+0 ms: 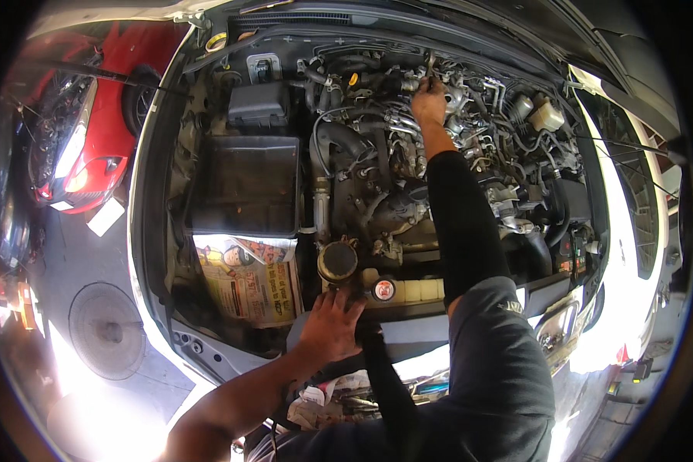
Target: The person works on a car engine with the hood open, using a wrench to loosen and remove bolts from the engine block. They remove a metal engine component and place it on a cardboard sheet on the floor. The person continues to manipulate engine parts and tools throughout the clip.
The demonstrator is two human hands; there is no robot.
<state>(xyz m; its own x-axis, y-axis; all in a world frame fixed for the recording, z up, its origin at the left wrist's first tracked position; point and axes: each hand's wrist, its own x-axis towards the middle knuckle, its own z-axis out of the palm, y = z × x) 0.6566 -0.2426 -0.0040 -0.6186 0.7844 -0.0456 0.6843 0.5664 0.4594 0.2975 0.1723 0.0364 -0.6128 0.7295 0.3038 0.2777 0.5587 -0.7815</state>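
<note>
Deep in the open engine bay, at the far side of the engine (396,146), my right hand (429,104) is closed. A slim metal tool (431,61) sticks up past its fingers; its exact kind is too small to make out. My left hand (331,327) lies with fingers spread on the front edge of the bay. Its fingertips are just below a round dark cap (338,262) and left of a radiator cap (383,289) with a round label. A dark sleeve covers my right forearm.
On the left are an open black box (242,185), a folded newspaper (246,289) and a black lidded box (259,105). A whitish reservoir (547,115) stands at the right. Hoses and pipes crowd the engine. A red car (123,100) is parked at left.
</note>
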